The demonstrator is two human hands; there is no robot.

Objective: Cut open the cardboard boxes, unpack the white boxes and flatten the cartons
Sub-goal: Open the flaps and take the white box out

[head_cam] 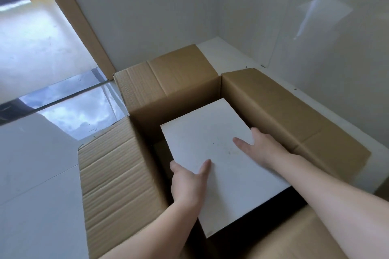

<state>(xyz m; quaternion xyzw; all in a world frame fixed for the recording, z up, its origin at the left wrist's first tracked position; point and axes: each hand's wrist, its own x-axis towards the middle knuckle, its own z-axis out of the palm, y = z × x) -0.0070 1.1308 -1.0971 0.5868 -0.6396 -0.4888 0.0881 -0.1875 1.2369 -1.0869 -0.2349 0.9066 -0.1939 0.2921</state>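
White box (219,153) sits tilted in the open top of the cardboard carton (185,94), its flat upper face toward the camera and its far corner toward the carton's back wall. A dark gap shows under the box's near right edge.

Left hand (187,183) grips the box at its left edge: the thumb lies on the upper face, and the fingers (174,167) curl around the side, mostly hidden. Right hand (261,147) grips the right edge in the same manner, thumb flat on the upper face and the other fingers wrapped out of sight over the edge. Both hands are closed on the box.

Carton flaps are folded outward on all visible sides: left flap (109,185) lies over the pale floor (35,174), far flap (179,69) leans against the wall (157,17), and right flap (294,118) rests beside a white ledge along the right wall. A cardboard strip (71,10) stands against the wall at upper left.
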